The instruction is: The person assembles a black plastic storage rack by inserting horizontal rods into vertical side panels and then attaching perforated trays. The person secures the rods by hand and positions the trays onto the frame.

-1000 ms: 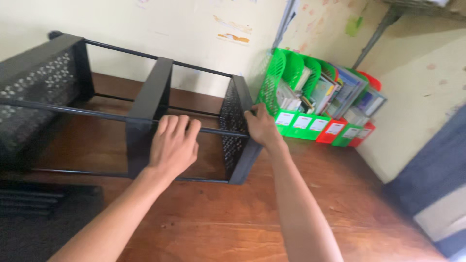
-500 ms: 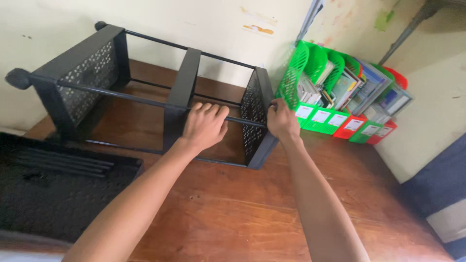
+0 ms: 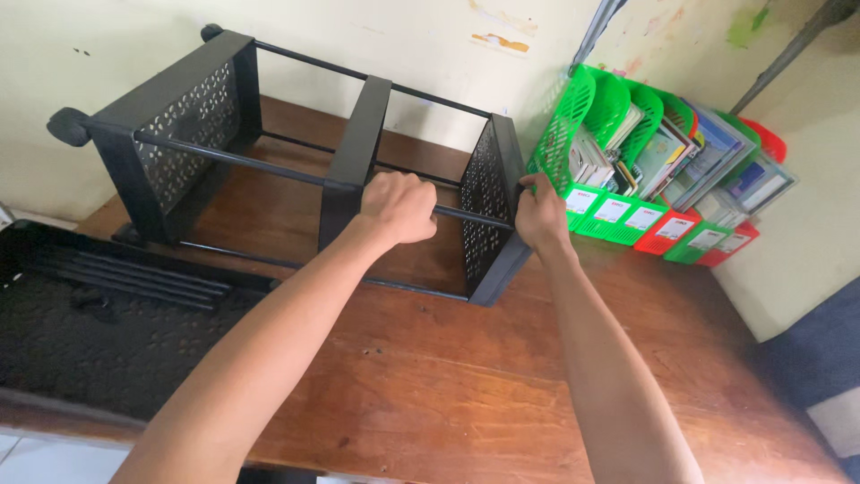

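Both hands grip the black metal rack [image 3: 269, 170] lying near the wooden table's [image 3: 466, 394] far edge: left hand [image 3: 399, 208] clenched on its rod, right hand [image 3: 540, 215] clamped on the end panel; firm, even grips should prevent twisting.

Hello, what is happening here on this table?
A person holds a black metal rack frame lying on its side on a wooden table. The left hand grips its front rod; the right hand holds the perforated end panel. Green and red file holders stand against the wall.
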